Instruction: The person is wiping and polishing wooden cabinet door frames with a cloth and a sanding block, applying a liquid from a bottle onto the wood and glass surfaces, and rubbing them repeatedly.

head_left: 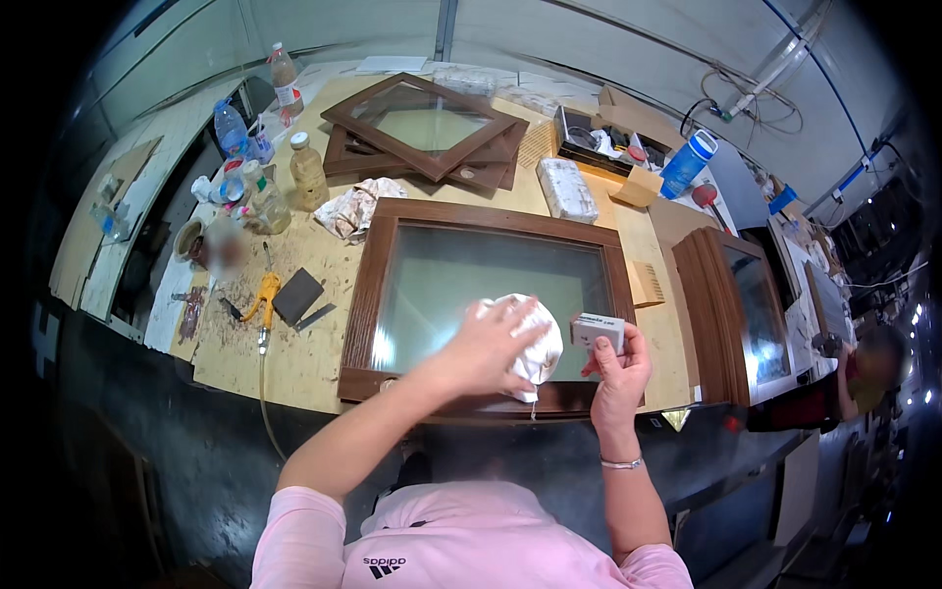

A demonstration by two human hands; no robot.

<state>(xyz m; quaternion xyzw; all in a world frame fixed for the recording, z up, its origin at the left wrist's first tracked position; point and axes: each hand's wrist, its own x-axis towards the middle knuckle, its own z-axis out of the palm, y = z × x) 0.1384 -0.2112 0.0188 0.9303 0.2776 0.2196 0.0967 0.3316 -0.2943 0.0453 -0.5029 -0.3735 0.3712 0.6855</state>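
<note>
A brown wooden frame with a glass pane lies flat on the workbench in front of me. My left hand is closed over a crumpled white cloth, above the lower middle of the pane. Motion smears its fingers a little, and whether the cloth touches the glass I cannot tell. Over the frame's lower right part, my right hand grips a small pale box-like block with dark print between thumb and fingers. A metal bracelet circles that wrist.
Several brown frames are stacked behind. Bottles, a stained rag, a yellow air gun and a dark block lie left. To the right stand more frames and a blue bottle. A person is at far right.
</note>
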